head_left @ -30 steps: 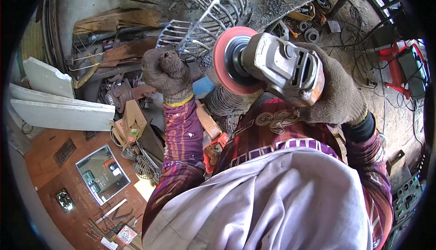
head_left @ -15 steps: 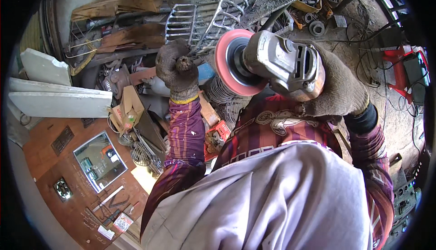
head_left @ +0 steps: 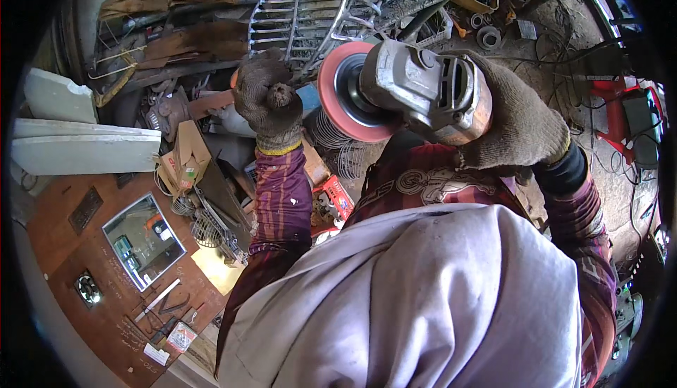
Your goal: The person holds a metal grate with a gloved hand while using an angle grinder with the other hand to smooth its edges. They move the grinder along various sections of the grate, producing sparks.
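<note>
My right hand [head_left: 525, 116], in a grey-brown knitted glove, is wrapped round the body of an angle grinder [head_left: 402, 78]. A round red disc [head_left: 330, 95] is fitted to its head and faces left; I cannot tell whether it spins. My left hand [head_left: 264, 99], gloved alike with a yellow cuff edge, is closed into a fist to the left of the disc. Whatever its curled fingers hold, if anything, is hidden. Just beyond that fist lies a welded metal grille [head_left: 293, 25] of thin bars, with a curved barred frame [head_left: 349, 11] against its right side.
A brown board [head_left: 77, 240] bears a mirror-like pane [head_left: 144, 240] and hand tools at lower left. Pale slabs [head_left: 84, 152] lean at the left. Wire coils [head_left: 345, 152] and a cardboard box [head_left: 185, 155] lie below the grille. Cables and a red-framed machine [head_left: 613, 109] occupy the right-hand floor.
The grinder has shifted slightly left and up in the picture, still in my right hand. My left fist sits a little further left and remains closed. The whole view has shifted slightly.
</note>
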Demonstrator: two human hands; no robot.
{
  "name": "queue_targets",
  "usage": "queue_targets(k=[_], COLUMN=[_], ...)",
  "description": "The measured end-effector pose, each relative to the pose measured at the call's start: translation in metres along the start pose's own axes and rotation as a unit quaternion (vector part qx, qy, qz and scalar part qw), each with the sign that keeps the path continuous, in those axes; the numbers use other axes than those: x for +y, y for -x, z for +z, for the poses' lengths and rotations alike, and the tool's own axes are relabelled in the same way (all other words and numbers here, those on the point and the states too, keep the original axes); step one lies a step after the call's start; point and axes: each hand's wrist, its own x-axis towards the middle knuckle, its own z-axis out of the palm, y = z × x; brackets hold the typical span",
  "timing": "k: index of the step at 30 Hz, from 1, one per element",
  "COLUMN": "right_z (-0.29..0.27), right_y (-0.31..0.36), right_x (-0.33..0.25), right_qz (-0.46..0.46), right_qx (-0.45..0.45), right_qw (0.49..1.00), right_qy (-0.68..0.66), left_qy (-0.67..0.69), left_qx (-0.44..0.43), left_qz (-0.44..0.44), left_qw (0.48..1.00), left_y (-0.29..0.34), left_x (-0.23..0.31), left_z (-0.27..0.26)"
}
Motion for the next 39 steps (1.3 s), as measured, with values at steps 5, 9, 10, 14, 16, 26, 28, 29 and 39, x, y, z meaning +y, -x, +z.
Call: queue_targets(k=[5, 9, 10, 14, 16, 26, 28, 29, 39], right_z=[0.0, 0.002, 0.002, 0.003, 0.002, -0.003, -0.004, -0.004, -0.009], right_y=[-0.002, -0.002, -0.002, -0.003, -0.004, -0.012, -0.011, -0.01, -0.01], right_x=[-0.013, -0.001, -0.001, -0.001, -0.002, -0.012, -0.011, -0.01, -0.007], right_qz=[0.014, 0.016, 0.017, 0.049, 0.049, 0.103, 0.108, 0.125, 0.151], right_qx=[-0.019, -0.011, -0.01, -0.015, -0.02, -0.047, -0.053, -0.04, -0.035], right_qw=[0.999, 0.999, 0.999, 0.994, 0.994, 0.974, 0.97, 0.969, 0.971], right_qy=[0.024, -0.035, -0.035, -0.099, -0.098, -0.196, -0.212, -0.207, -0.184], left_qy=[-0.039, -0.02, 0.007, -0.002, 0.012, -0.004, 0.097, 0.084, -0.034], left_qx=[-0.005, 0.004, 0.009, 0.007, 0.01, -0.069, -0.051, -0.055, -0.052], left_qz=[0.033, 0.014, -0.005, -0.006, -0.018, 0.005, -0.051, -0.058, 0.047], left_qw=[0.999, 1.0, 1.0, 1.0, 1.0, 0.998, 0.993, 0.993, 0.997], left_y=[0.005, 0.012, 0.012, 0.015, 0.016, 0.03, 0.032, 0.031, 0.018], left_x=[-0.009, -0.012, -0.012, -0.012, -0.01, -0.022, -0.023, -0.023, -0.012], left_z=[-0.004, -0.001, 0.0, 0.001, 0.002, -0.009, -0.009, -0.008, -0.005])
